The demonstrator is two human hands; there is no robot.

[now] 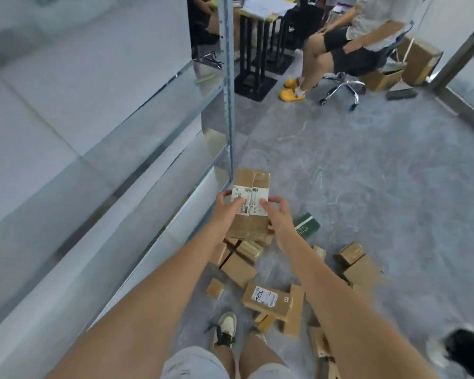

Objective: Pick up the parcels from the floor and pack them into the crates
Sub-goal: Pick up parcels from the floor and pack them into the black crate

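I hold a brown cardboard parcel [251, 184] with a white shipping label up in front of me, above the floor. My left hand [227, 207] grips its left edge and my right hand [278, 217] grips its right edge, fingers on the label. Several more cardboard parcels lie scattered on the grey floor below, among them a labelled box [267, 298] and a plain box [238, 269]. A green box [307, 227] lies just right of my right hand. No crate shows in this view.
A metal shelving rack [229, 86] with pale shelves fills the left side. A person sits on a wheeled office chair [342, 87] at the back right, next to a desk and cardboard boxes [419, 60]. My shoes [226, 328] stand among the parcels.
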